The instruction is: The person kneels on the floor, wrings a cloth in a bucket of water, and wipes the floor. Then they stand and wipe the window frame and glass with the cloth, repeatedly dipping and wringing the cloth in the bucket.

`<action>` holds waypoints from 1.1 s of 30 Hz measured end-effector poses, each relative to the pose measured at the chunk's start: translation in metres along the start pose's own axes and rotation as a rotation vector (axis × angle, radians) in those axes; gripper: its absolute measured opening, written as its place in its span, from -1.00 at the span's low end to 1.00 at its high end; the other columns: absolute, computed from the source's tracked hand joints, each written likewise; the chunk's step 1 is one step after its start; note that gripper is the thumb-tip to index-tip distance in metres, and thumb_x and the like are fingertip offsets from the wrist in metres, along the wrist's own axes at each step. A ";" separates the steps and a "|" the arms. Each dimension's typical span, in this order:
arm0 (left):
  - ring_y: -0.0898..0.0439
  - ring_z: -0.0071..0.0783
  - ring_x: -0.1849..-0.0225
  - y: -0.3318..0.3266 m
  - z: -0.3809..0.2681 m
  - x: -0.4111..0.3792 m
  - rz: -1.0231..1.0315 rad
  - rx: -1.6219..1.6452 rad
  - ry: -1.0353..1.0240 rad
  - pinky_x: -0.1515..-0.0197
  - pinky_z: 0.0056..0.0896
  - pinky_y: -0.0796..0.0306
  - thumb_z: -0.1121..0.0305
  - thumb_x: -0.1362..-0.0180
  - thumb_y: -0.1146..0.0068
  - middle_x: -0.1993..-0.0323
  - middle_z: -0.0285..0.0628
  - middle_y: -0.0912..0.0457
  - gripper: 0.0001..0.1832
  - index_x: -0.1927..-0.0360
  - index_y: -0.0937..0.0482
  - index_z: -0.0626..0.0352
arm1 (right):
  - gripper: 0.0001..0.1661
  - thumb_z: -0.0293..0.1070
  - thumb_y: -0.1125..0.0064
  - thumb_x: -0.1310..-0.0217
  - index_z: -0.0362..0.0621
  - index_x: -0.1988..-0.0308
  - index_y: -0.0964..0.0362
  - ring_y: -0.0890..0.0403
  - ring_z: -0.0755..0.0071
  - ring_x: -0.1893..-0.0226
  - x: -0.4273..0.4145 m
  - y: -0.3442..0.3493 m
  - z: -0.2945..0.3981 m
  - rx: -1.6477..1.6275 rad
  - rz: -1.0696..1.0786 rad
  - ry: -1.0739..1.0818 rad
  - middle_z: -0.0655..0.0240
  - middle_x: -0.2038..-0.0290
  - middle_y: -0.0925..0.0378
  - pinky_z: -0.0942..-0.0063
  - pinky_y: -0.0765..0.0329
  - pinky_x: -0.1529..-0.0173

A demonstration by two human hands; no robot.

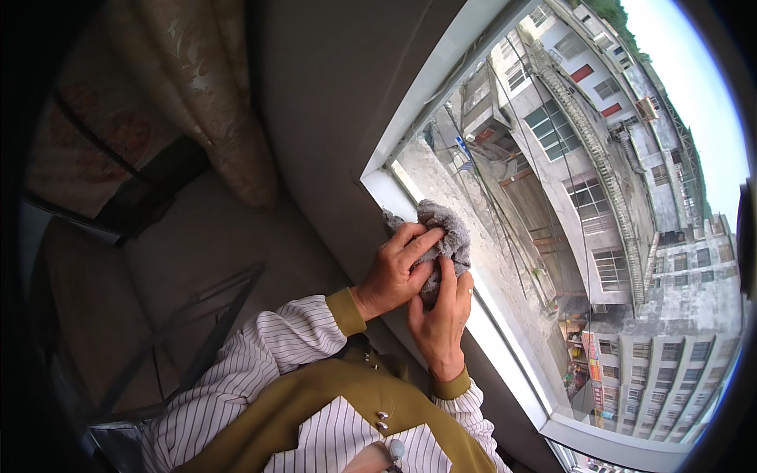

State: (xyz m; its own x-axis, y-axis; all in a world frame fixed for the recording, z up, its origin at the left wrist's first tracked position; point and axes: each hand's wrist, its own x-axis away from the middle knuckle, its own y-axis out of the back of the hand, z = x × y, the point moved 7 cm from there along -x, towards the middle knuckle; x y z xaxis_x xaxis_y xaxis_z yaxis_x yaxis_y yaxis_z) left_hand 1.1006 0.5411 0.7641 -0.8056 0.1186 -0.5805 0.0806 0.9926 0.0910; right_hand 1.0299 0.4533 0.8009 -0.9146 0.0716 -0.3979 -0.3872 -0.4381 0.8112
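Note:
A crumpled grey cloth [452, 230] lies bunched over the lower part of a white window frame [502, 324]. My left hand [397, 269] grips it from the left, its fingers pressed into the folds. Close beside and below it, my right hand [443, 322] holds the near end of the same cloth, fingertips partly sunk in the fabric. A ring shows on one right-hand finger. Past the frame is the window opening, with the street outside; whether glass stands right at the cloth, I cannot tell.
A dark wall [331, 118] borders the window. A patterned curtain [195, 100] hangs at upper left, near a fabric-covered piece of furniture [89, 148]. Dark thin bars [222, 331] stand at lower left. Buildings [591, 201] and overhead wires are outside.

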 end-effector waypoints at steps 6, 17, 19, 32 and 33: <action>-0.51 0.00 0.09 -0.005 0.003 -0.026 -0.118 -0.026 -0.084 0.05 -0.13 -0.46 0.64 0.05 -0.14 0.09 -0.03 -0.43 -0.44 -0.10 -0.38 0.18 | -0.30 -0.73 -0.02 0.13 -0.40 -0.15 -0.27 -0.44 -0.20 0.24 -0.020 -0.008 -0.007 -0.010 -0.138 0.000 -0.11 0.19 -0.36 0.09 -0.42 0.18; -0.47 -0.06 0.09 0.046 -0.120 -0.171 -0.475 -0.194 -0.623 0.03 -0.14 -0.39 0.60 0.07 -0.21 0.07 -0.05 -0.41 -0.41 -0.14 -0.47 0.12 | -0.31 -0.67 -0.19 0.05 -0.26 -0.17 -0.31 -0.37 -0.24 -0.21 -0.062 0.075 0.063 -0.174 -0.410 0.357 -0.22 -0.25 -0.21 0.09 -0.39 -0.21; -0.44 -0.06 0.03 0.046 -0.162 -0.204 -0.522 -0.228 -0.715 -0.05 -0.11 -0.34 0.60 0.06 -0.20 0.04 -0.04 -0.40 -0.40 -0.15 -0.46 0.12 | -0.46 -0.68 -0.16 0.07 -0.28 -0.02 -0.43 -0.46 -0.16 -0.12 -0.047 0.082 0.052 -0.214 -0.445 0.336 -0.16 -0.14 -0.37 0.10 -0.44 -0.14; -0.23 0.26 -0.32 0.024 -0.115 -0.159 -0.210 -0.312 -0.787 -0.36 0.11 -0.10 0.31 -0.13 -0.16 -0.34 0.30 -0.16 -0.28 -0.33 -0.19 0.40 | -0.61 -0.78 -0.01 0.02 -0.24 0.16 -0.52 -0.60 0.02 0.19 0.029 0.101 -0.005 -0.276 -0.502 0.212 0.06 0.18 -0.56 0.28 -0.54 0.11; -0.21 0.26 -0.34 0.026 -0.122 -0.168 -0.216 -0.289 -0.782 -0.37 0.10 -0.08 0.37 -0.15 -0.12 -0.35 0.30 -0.14 -0.30 -0.34 -0.18 0.41 | -0.62 -0.77 0.00 0.01 -0.24 0.16 -0.52 -0.60 0.04 0.21 0.033 0.102 -0.010 -0.294 -0.489 0.168 0.07 0.20 -0.57 0.30 -0.54 0.13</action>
State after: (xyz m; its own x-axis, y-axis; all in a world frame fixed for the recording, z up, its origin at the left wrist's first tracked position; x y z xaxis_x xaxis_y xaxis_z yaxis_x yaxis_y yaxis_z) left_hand 1.1662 0.5437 0.9632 -0.1416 0.0171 -0.9898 -0.2660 0.9624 0.0547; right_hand 0.9612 0.4017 0.8663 -0.5975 0.1953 -0.7777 -0.6887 -0.6218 0.3730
